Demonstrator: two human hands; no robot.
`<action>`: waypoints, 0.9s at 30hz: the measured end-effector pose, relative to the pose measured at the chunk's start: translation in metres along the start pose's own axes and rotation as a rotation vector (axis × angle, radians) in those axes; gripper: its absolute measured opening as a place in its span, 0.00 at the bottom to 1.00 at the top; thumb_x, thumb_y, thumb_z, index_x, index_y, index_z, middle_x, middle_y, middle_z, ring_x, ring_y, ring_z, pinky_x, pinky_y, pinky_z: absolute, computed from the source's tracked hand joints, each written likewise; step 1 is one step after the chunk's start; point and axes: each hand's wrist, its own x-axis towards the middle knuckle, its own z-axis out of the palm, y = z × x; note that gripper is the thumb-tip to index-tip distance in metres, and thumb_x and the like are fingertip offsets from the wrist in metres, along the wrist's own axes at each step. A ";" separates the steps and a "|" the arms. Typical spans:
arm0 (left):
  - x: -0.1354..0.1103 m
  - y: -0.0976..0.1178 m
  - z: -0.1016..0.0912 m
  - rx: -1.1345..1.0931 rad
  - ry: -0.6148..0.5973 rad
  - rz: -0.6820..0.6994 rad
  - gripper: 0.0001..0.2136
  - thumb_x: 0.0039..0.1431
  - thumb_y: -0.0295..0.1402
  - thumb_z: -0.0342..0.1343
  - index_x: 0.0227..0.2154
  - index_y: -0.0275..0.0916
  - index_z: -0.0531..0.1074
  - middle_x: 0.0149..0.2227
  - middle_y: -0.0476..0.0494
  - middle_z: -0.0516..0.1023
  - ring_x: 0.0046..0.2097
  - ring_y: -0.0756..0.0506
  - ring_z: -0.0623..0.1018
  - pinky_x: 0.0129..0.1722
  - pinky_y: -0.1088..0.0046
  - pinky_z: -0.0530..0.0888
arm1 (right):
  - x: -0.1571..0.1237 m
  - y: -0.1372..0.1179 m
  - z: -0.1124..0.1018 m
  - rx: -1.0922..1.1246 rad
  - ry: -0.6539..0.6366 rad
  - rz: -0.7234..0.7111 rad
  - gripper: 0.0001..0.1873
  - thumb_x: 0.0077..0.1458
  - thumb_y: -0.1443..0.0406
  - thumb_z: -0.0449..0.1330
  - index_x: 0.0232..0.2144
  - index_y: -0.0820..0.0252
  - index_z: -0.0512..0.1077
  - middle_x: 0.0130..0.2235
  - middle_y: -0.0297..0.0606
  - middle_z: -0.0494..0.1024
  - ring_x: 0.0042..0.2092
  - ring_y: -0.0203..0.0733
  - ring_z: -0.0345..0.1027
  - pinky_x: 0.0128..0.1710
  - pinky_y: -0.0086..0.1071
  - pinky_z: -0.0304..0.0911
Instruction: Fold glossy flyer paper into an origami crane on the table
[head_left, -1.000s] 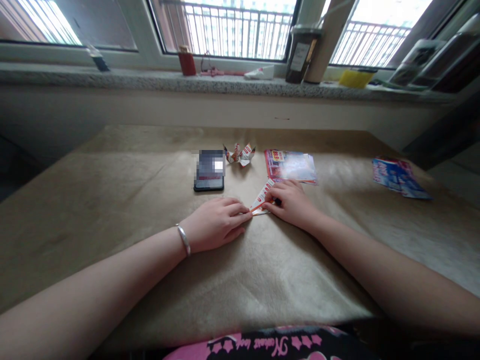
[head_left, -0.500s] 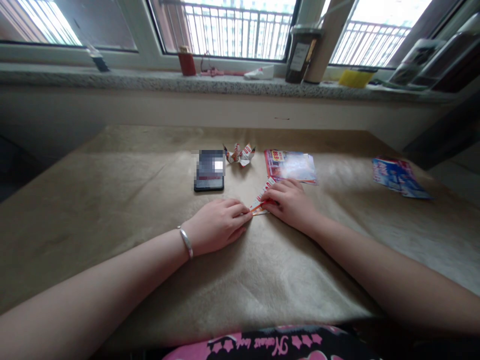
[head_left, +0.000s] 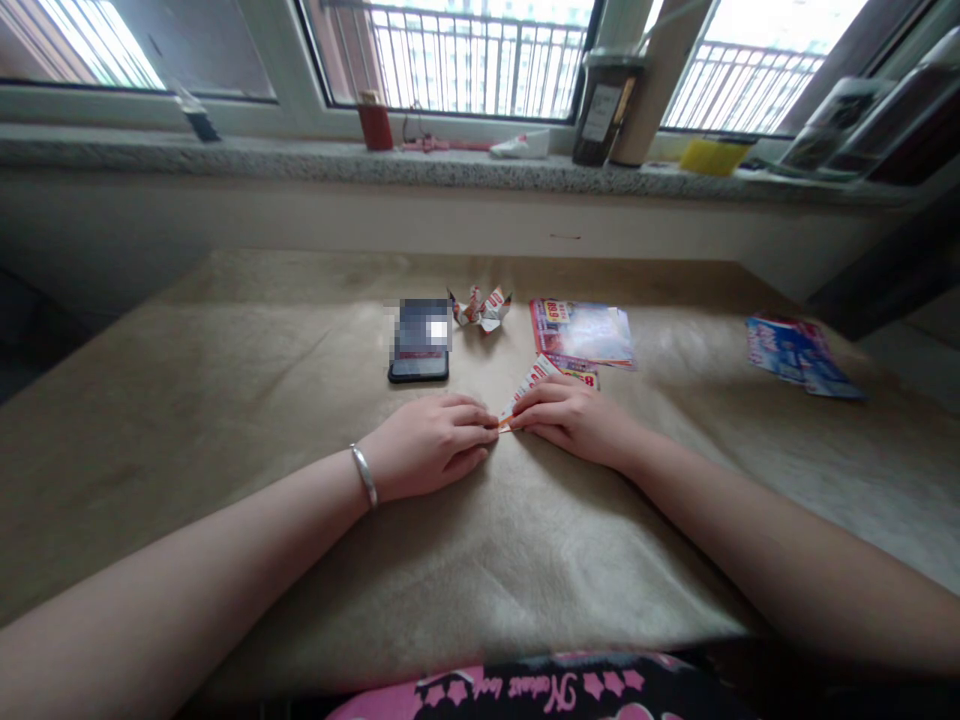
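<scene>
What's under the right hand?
Under the right hand is part of a folded paper. White paper with red print shows beyond the fingers; a narrow tip shows toward the left hand. What the hand covers can't be seen.

Likely home: cluttered windowsill (head_left: 300, 163), railing (head_left: 517, 62) outside.

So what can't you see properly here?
All in the head view:
Folded paper: partly hidden under the right hand.
Phone: screen mostly covered by pixel blocks.
Top leaflet: washed out by glare.
Jar label: writing too small.
Left arm: cut off by picture edges.
</scene>
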 end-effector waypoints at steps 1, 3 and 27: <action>0.000 -0.001 0.000 -0.020 -0.004 -0.002 0.13 0.62 0.32 0.47 0.44 0.38 0.74 0.45 0.42 0.76 0.46 0.45 0.74 0.47 0.67 0.73 | 0.000 0.001 0.000 0.011 -0.002 0.000 0.12 0.60 0.65 0.53 0.38 0.55 0.77 0.40 0.39 0.78 0.41 0.40 0.66 0.44 0.37 0.62; -0.001 -0.003 0.000 -0.052 -0.008 0.000 0.13 0.62 0.31 0.47 0.43 0.38 0.74 0.45 0.43 0.77 0.47 0.45 0.74 0.47 0.67 0.73 | -0.001 0.002 0.001 0.043 -0.008 0.002 0.12 0.60 0.65 0.53 0.38 0.54 0.77 0.40 0.39 0.77 0.41 0.40 0.67 0.44 0.37 0.62; 0.001 -0.010 0.006 -0.099 -0.014 0.029 0.13 0.61 0.29 0.48 0.47 0.39 0.70 0.46 0.42 0.75 0.47 0.45 0.72 0.47 0.66 0.72 | 0.000 0.003 0.005 0.104 0.014 0.024 0.11 0.59 0.65 0.54 0.38 0.52 0.77 0.38 0.39 0.77 0.41 0.39 0.67 0.43 0.36 0.62</action>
